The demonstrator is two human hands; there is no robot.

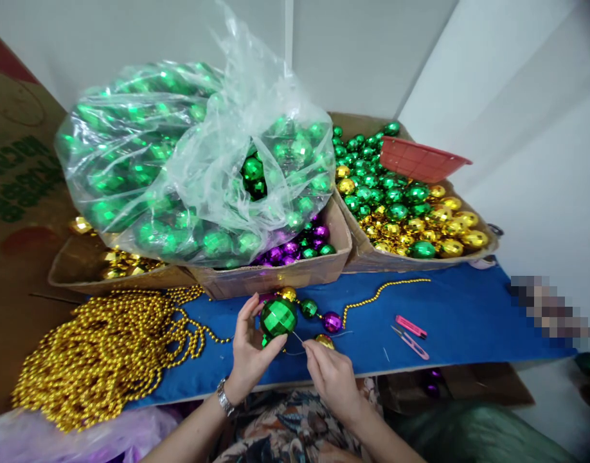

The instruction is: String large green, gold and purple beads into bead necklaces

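Note:
My left hand (250, 354), with a watch on its wrist, grips a large faceted green ball (278, 317) between thumb and fingers. From the lower right of the ball a thin pale string (299, 336) runs to my right hand (331, 373), whose thumb and finger pinch it. Behind the large ball lie a small gold ball (289, 294), a green ball (308, 308) and a purple ball (332, 322). A strand of gold beads (372, 296) extends from the purple ball to the right. Another gold ball (325, 341) is partly hidden behind my right hand.
Pink thread snips (413, 343) and a pink cutter (411, 326) lie on the blue cloth (459, 321). Gold bead strands (97, 347) heap up at left. Behind stand cardboard boxes (276, 281) of balls, a plastic bag (203, 148) of green balls and a red basket (420, 161).

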